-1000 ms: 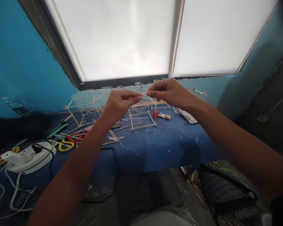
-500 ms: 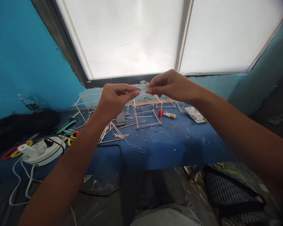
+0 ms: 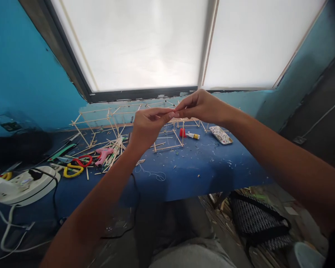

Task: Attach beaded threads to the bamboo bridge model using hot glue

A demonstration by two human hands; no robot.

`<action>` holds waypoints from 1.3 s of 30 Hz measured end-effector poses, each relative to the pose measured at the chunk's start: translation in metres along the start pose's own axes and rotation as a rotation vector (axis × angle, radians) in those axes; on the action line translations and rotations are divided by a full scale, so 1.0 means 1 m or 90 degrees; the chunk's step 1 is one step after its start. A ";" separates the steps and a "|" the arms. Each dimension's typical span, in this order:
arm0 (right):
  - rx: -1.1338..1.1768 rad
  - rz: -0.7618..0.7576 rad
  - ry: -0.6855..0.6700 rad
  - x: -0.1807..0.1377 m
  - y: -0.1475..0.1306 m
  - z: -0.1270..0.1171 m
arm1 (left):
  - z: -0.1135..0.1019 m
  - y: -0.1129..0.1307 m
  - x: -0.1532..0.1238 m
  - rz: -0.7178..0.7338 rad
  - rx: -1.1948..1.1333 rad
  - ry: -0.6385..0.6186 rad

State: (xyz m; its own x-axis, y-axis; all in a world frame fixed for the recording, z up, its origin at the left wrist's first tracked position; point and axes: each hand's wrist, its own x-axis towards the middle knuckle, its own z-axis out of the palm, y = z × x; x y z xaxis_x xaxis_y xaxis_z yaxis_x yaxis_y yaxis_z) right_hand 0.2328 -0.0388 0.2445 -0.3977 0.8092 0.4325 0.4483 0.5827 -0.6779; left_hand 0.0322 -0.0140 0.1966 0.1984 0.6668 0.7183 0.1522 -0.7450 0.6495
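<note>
My left hand (image 3: pixel 147 128) and my right hand (image 3: pixel 203 108) are raised over the table, their fingertips meeting. Thumb and forefinger are pinched together on each. Whatever lies between them is too small to make out. Behind and below the hands stands a frame of thin wooden sticks (image 3: pixel 183 134), which stretches along the wall; my left hand and forearm hide part of it. A loose white thread (image 3: pixel 156 175) curls on the table below my left hand. Right of the frame's near post are a red cap (image 3: pixel 182 132) and a small glue bottle (image 3: pixel 194 136).
On the blue table (image 3: pixel 184 182) lie a pink glue gun (image 3: pixel 102 156), loose sticks (image 3: pixel 115 150), red-and-yellow scissors (image 3: pixel 73 170) and a speckled tray (image 3: pixel 221 135). A white power strip (image 3: pixel 25 188) with cords sits at left. A woven black-and-white item (image 3: pixel 259 216) is below, right.
My two hands have come together from a small gap, so the fingertips now meet. The view has shifted right and the scene sits further left; the pink glue gun now shows beside my left arm.
</note>
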 end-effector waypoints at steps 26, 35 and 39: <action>0.012 0.036 -0.058 -0.006 0.019 0.001 | 0.021 -0.041 -0.033 -0.127 -0.145 -0.047; -0.043 0.042 -0.045 -0.009 0.025 0.006 | 0.021 -0.034 -0.027 -0.143 -0.162 -0.005; -0.059 0.024 -0.031 -0.010 0.028 0.009 | 0.019 -0.035 -0.029 -0.153 -0.166 -0.008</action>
State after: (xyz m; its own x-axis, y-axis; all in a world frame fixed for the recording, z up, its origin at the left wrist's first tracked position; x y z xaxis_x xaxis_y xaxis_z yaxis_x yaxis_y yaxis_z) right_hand 0.2421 -0.0316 0.2161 -0.4167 0.8275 0.3764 0.5354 0.5580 -0.6340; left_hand 0.0396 -0.0075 0.1484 0.1996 0.8206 0.5356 -0.0562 -0.5361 0.8423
